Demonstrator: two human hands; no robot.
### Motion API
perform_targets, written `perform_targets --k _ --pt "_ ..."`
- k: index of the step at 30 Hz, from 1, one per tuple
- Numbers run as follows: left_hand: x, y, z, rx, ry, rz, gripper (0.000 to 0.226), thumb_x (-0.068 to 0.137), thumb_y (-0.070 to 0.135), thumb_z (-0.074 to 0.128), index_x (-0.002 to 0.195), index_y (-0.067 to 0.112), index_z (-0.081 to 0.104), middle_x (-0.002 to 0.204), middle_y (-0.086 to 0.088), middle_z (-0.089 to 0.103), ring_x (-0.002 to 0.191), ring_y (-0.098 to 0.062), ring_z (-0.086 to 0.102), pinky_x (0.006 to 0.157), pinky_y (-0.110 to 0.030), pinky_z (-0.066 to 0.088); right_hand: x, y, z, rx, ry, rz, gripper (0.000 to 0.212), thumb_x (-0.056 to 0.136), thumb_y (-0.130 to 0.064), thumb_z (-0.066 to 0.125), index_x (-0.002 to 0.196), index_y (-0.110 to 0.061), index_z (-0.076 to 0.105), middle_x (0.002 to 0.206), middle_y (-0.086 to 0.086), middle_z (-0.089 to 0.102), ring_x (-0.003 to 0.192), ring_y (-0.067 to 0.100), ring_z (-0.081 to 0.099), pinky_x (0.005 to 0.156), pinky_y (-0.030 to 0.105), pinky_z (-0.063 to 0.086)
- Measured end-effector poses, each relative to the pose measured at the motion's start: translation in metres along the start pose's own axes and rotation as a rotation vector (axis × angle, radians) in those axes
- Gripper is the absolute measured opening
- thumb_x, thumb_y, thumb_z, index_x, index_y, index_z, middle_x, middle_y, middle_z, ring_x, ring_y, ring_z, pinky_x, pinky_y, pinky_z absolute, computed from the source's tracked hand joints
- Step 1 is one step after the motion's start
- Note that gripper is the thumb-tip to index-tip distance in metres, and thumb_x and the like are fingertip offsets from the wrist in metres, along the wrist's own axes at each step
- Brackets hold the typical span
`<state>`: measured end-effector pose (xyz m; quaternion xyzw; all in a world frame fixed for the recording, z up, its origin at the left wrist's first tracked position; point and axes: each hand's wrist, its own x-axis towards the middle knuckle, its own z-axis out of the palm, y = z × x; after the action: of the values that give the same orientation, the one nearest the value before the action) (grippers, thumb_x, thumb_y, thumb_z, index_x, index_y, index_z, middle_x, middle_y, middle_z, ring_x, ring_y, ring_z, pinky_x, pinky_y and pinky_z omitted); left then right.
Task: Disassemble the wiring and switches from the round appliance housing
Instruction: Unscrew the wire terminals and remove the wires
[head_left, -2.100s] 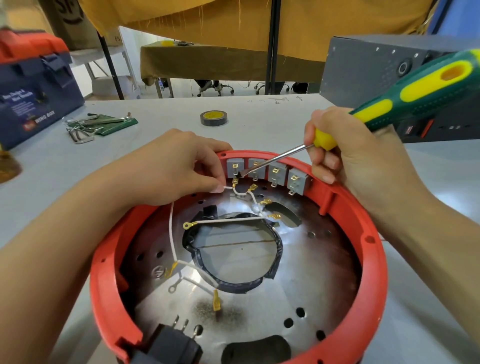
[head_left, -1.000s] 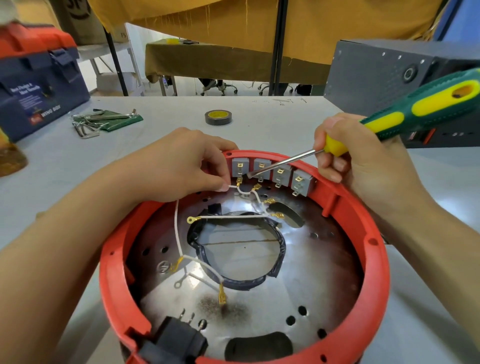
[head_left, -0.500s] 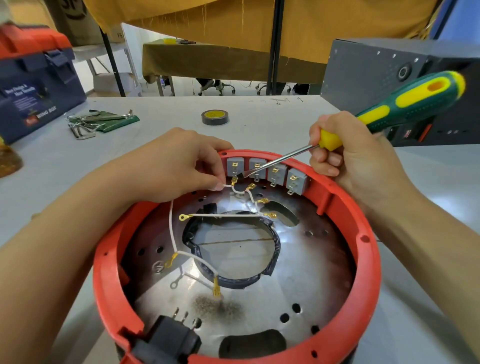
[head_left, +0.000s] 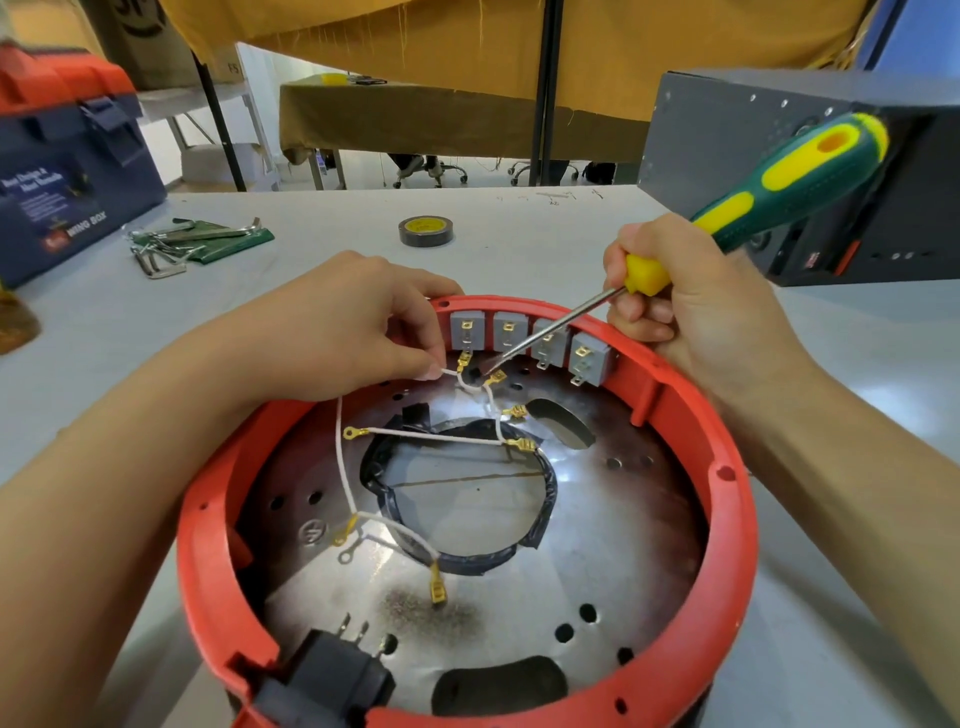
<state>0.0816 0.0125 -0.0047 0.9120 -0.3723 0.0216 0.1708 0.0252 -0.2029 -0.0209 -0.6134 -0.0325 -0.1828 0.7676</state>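
A round red housing (head_left: 727, 519) with a metal floor lies open before me. Several grey switches (head_left: 524, 338) line its far inner wall. White wires (head_left: 343, 467) with brass terminals trail across the floor. My left hand (head_left: 353, 327) pinches a white wire just below the leftmost switch. My right hand (head_left: 691, 296) grips a green and yellow screwdriver (head_left: 795, 176). Its tip rests at a brass terminal (head_left: 496, 378) under the second switch. A black power socket (head_left: 327, 680) sits in the near rim.
On the grey table, a tape roll (head_left: 426, 231) lies beyond the housing. Hex keys on a green pouch (head_left: 197, 241) lie at the left, next to a blue and red toolbox (head_left: 62, 156). A dark grey metal box (head_left: 810, 171) stands at the right.
The screwdriver tip has slid down from the switch terminals to the loose brass terminal below. My left hand keeps its pinch on the wire. The view shifted slightly.
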Motion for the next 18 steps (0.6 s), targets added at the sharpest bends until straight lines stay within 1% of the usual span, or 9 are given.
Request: perform_targets --k 3,5,7,9,12,15,16,18 --pt "0.0003 -0.0020 0.0003 -0.005 -0.002 -0.001 0.012 0.077 0.018 0.073 0.071 0.028 0.074 0.137 0.015 0.050 0.107 0.005 0.049 0.078 0.004 0.029 -0.0018 -0.0001 0.0001 -0.022 0.009 -0.025 0.043 0.091 -0.006 0.046 0.049 -0.012 0.053 0.057 0.009 0.043 0.040 0.008 0.031 0.037 0.016 0.022" --pt "0.0000 -0.0025 0.0011 -0.013 -0.002 0.001 0.013 0.077 0.018 0.073 0.070 0.029 0.074 0.137 0.016 0.050 0.106 0.008 0.046 0.079 0.006 0.027 -0.0029 0.0001 0.0001 -0.029 0.019 -0.030 0.044 0.090 -0.006 0.046 0.048 -0.014 0.055 0.058 0.012 0.039 0.041 0.010 0.027 0.038 0.017 0.022" --pt "-0.0003 -0.0020 0.0015 -0.021 -0.001 0.005 0.014 0.076 0.018 0.073 0.069 0.030 0.074 0.136 0.017 0.050 0.105 0.009 0.045 0.079 0.007 0.026 -0.0038 0.0001 -0.0002 -0.013 0.031 -0.032 0.043 0.089 -0.007 0.046 0.048 -0.013 0.055 0.050 0.008 0.039 0.040 0.009 0.026 0.038 0.017 0.021" --pt "-0.0004 -0.0014 0.0011 -0.028 -0.003 0.010 0.016 0.076 0.018 0.073 0.068 0.031 0.073 0.136 0.017 0.050 0.106 0.009 0.045 0.080 0.006 0.026 -0.0043 0.0000 -0.0009 -0.010 0.032 -0.043 0.040 0.088 -0.009 0.047 0.049 -0.013 0.056 0.044 0.003 0.040 0.038 0.009 0.027 0.038 0.017 0.022" --pt "-0.0002 -0.0016 0.0007 -0.029 -0.004 0.009 0.015 0.076 0.018 0.073 0.069 0.031 0.073 0.136 0.017 0.051 0.110 0.006 0.046 0.082 0.005 0.026 -0.0042 0.0002 -0.0014 -0.051 0.007 -0.070 0.032 0.079 -0.016 0.050 0.048 -0.017 0.058 0.044 0.003 0.042 0.038 0.009 0.030 0.039 0.017 0.023" --pt "-0.0001 -0.0025 0.0006 -0.023 -0.004 0.008 0.013 0.076 0.018 0.073 0.070 0.029 0.074 0.136 0.016 0.050 0.108 0.007 0.047 0.082 0.005 0.027 -0.0025 0.0005 -0.0016 -0.062 -0.011 -0.078 0.031 0.076 -0.018 0.049 0.047 -0.018 0.059 0.044 0.003 0.043 0.038 0.010 0.029 0.040 0.018 0.023" --pt "-0.0003 -0.0023 0.0007 -0.025 -0.003 0.010 0.012 0.076 0.018 0.073 0.070 0.028 0.074 0.137 0.016 0.050 0.107 0.008 0.046 0.082 0.004 0.028 -0.0024 0.0003 -0.0017 -0.068 -0.015 -0.086 0.031 0.076 -0.017 0.049 0.047 -0.018 0.059 0.044 0.002 0.043 0.038 0.010 0.029 0.040 0.017 0.023" --pt "-0.0008 -0.0018 0.0007 -0.035 0.000 0.011 0.012 0.076 0.017 0.073 0.070 0.028 0.074 0.137 0.015 0.050 0.110 0.006 0.048 0.084 -0.004 0.033 -0.0024 0.0000 -0.0016 -0.084 -0.019 -0.114 0.032 0.077 -0.017 0.049 0.047 -0.018 0.060 0.044 0.002 0.043 0.038 0.010 0.030 0.040 0.017 0.024"
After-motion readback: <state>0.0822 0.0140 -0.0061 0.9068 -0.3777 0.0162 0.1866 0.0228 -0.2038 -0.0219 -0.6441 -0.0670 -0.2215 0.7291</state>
